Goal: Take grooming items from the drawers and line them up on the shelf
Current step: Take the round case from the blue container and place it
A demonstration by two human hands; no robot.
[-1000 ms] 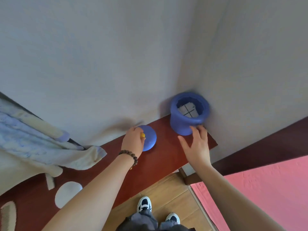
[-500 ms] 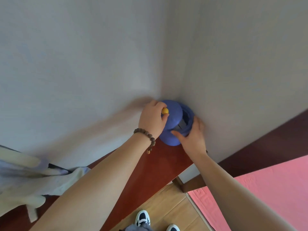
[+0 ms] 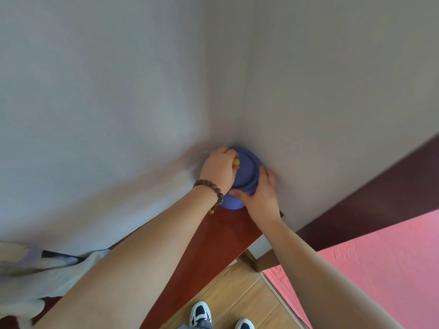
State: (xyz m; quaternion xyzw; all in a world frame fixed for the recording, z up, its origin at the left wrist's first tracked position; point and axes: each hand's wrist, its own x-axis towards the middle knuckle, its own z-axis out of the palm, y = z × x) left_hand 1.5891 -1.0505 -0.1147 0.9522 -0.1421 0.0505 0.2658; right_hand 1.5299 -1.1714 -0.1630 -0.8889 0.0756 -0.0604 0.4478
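Observation:
A blue round container [image 3: 234,202] stands in the wall corner on the dark red shelf [image 3: 221,236]. Its blue lid [image 3: 247,169] with a small yellow knob [image 3: 236,161] lies on top of the container. My left hand [image 3: 217,170], with a bead bracelet at the wrist, pinches the yellow knob. My right hand [image 3: 260,194] grips the container's side, just under the lid. The container's inside is hidden by the lid.
Crumpled white and pale blue cloth [image 3: 35,274] lies on the shelf at the far left. Grey walls meet in the corner behind the container. Below are a wooden floor [image 3: 240,293], my shoes and a pink mat [image 3: 380,257] at the right.
My left hand lifted the lid off the shelf and set it on the container. My right hand moved from beside the container to gripping it. The view swung up and right.

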